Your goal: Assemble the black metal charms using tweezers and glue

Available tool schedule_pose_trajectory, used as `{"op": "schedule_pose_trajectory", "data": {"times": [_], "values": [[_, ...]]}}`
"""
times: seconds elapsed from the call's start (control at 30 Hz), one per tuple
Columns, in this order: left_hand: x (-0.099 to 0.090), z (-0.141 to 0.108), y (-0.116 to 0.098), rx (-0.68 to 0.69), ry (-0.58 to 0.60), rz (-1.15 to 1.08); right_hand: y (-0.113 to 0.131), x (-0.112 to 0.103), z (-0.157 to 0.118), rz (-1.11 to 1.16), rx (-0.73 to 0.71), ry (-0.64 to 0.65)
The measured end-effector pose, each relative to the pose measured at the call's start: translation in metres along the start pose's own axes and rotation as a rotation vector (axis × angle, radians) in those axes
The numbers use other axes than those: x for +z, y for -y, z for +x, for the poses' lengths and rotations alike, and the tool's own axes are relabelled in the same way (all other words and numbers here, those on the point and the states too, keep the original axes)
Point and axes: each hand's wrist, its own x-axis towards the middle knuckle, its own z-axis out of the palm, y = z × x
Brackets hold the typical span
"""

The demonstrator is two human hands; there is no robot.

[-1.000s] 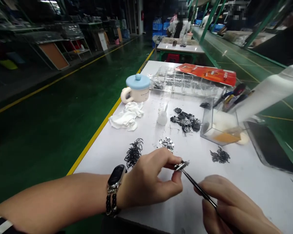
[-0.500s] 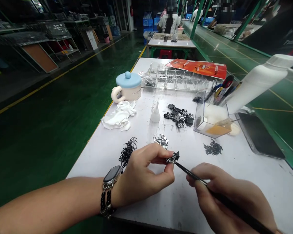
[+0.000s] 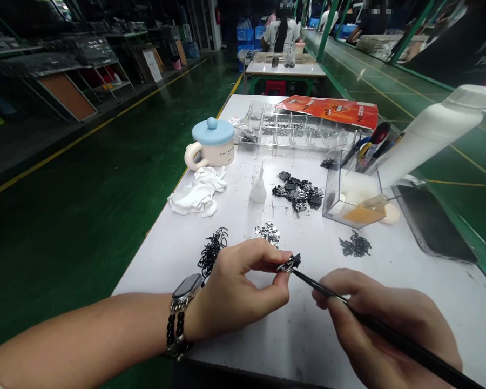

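Note:
Between thumb and fingertips, my left hand (image 3: pixel 243 283) grips a small black-and-silver metal part (image 3: pixel 291 262) above the white table. My right hand (image 3: pixel 392 324) is closed around slim black tweezers (image 3: pixel 319 287), whose fine tip touches the near side of that part. Whether the tip pinches anything is too small to tell. Just beyond my left hand lies a heap of small silver pieces (image 3: pixel 268 233). Black curved pieces (image 3: pixel 213 251) are piled to its left, with more black pieces (image 3: pixel 355 245) beyond my right hand. Farther back lies a pile of black metal parts (image 3: pixel 298 192).
A small dropper bottle (image 3: pixel 258 188) stands mid-table. To the left are a lidded mug (image 3: pixel 214 146) and a white cloth (image 3: pixel 198 193). A clear divided tray (image 3: pixel 295 135) is at the back; a tool box (image 3: pixel 350 202), white bottle (image 3: pixel 437 138) and phone (image 3: pixel 435 224) line the right.
The held part and the tweezers' tip have shifted very slightly to the right. Both hands keep their grips, and the piles look unchanged.

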Motion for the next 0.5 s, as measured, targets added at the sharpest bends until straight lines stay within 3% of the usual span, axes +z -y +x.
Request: {"op": "schedule_pose_trajectory", "data": {"times": [0.17,0.33,0.5], "values": [[-0.003,0.002,-0.001,0.151,-0.012,0.129,0.0,-0.004,0.002,-0.03,-0.063,0.063],[-0.006,0.002,-0.003,0.273,0.005,0.193,-0.005,-0.012,0.001,-0.046,-0.099,-0.022],[-0.005,0.0,0.001,0.318,0.035,0.221,-0.005,-0.025,0.006,-0.092,-0.264,0.109]]}}
